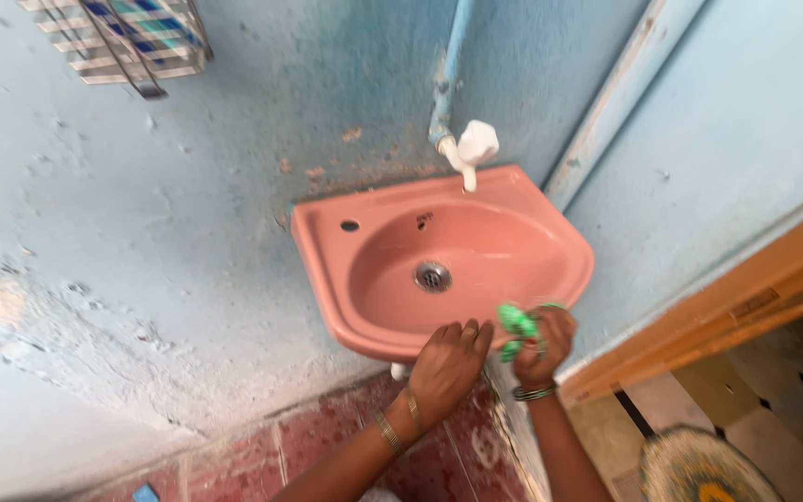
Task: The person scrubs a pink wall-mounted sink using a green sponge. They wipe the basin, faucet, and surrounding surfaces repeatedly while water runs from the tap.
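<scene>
Hands at a pink sink (327,279): the left hand (448,364) lies palm-down on the front rim, fingers spread and released, holding nothing, its forearm rising from the bottom edge of the picture with two thin bangles at the wrist. The right hand (543,346), just beside it at the rim's right front corner, is clenched around a green scrubber (516,327), which pokes out on the thumb side and touches the rim. A dark bangle circles the right wrist.

One sink is fixed to a worn, pale blue wall (141,232) with flaked and stained patches. One metal drain (431,275) sits in the middle of the bowl, and one white tap (469,149) hangs over the back edge, fed by one blue pipe (448,65) running up the wall. One wire rack (123,37) is mounted high at the upper left. To the right, the wall turns a corner toward an orange wooden frame (745,297). Below, the floor is red tile (327,446) under the sink and paler tile to the right, where one round woven mat (699,465) lies partly in view.
</scene>
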